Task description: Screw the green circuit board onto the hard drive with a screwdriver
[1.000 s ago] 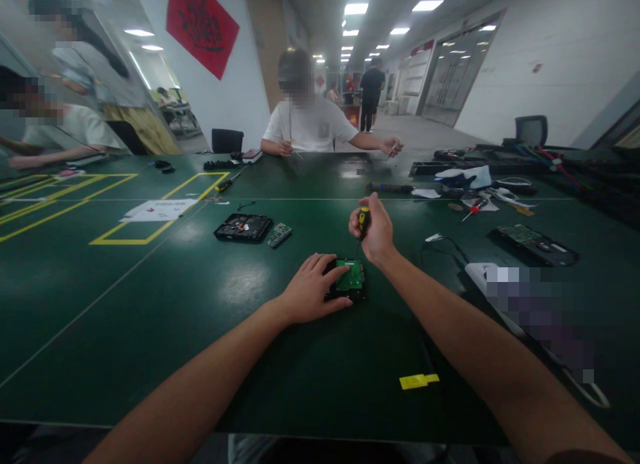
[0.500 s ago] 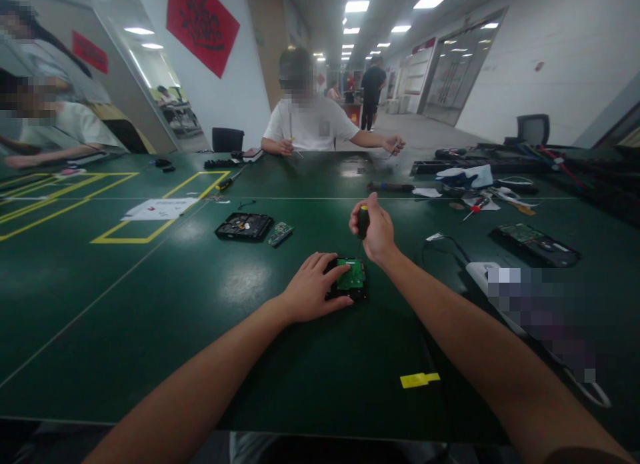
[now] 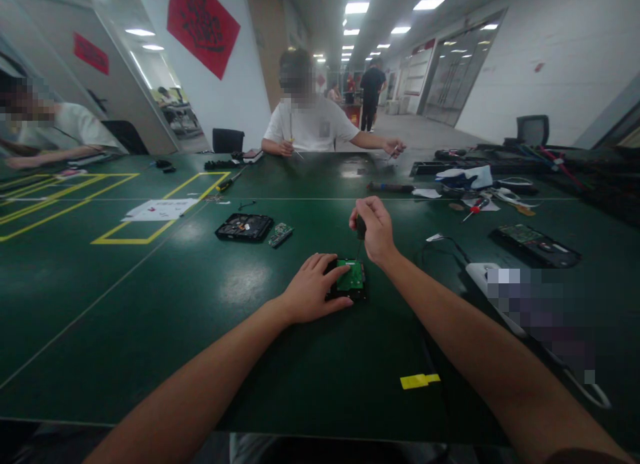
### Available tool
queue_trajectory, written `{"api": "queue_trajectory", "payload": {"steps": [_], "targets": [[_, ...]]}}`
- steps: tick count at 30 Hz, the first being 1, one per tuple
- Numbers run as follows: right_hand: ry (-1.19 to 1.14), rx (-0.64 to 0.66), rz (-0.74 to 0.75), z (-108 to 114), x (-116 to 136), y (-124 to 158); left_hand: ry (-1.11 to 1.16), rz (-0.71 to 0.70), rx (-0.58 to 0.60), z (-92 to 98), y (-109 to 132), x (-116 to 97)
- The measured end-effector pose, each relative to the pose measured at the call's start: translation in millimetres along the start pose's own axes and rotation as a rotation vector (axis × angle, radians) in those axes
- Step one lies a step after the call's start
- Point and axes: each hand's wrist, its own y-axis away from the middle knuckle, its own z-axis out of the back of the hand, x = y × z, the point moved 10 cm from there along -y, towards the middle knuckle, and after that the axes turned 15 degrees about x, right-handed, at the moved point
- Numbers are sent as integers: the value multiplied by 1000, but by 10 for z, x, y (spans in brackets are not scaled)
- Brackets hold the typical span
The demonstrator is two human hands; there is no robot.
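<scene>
A hard drive (image 3: 357, 294) lies on the green table with its green circuit board (image 3: 354, 279) facing up. My left hand (image 3: 316, 287) grips it from the left, the thumb along the near edge and one fingertip on the board. Above the drive's far right corner, my right hand (image 3: 374, 229) is closed around a dark-handled screwdriver (image 3: 361, 229). Its thin shaft points down to the board's far edge; the tip's exact contact is too small to make out.
Left of centre lie an opened hard drive (image 3: 244, 227) and a loose circuit board (image 3: 281, 235). Another drive (image 3: 536, 244) and a white power strip (image 3: 483, 277) lie to the right. A yellow tag (image 3: 419, 381) is near the front edge. A person (image 3: 310, 124) sits opposite.
My right hand has turned on the screwdriver: the thumb, raised before, is now folded over and the fingers cover the handle's top. My left hand and the drive stay put.
</scene>
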Motion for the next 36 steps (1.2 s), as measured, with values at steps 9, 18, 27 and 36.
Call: {"api": "queue_trajectory", "payload": {"steps": [9,18,27,36], "targets": [[-119,71,-17,-96,-79,-13,18,-12,-7,-19,2,17],[-67,69,8,-118,-8,6,6,-14,-14,10,11,-14],[-53,99,-10,-158,5,-6,7,-21,-18,-5,2,2],[-97,75,-8,-120,-42,-16,2,-17,-16,-6,8,-1]]}}
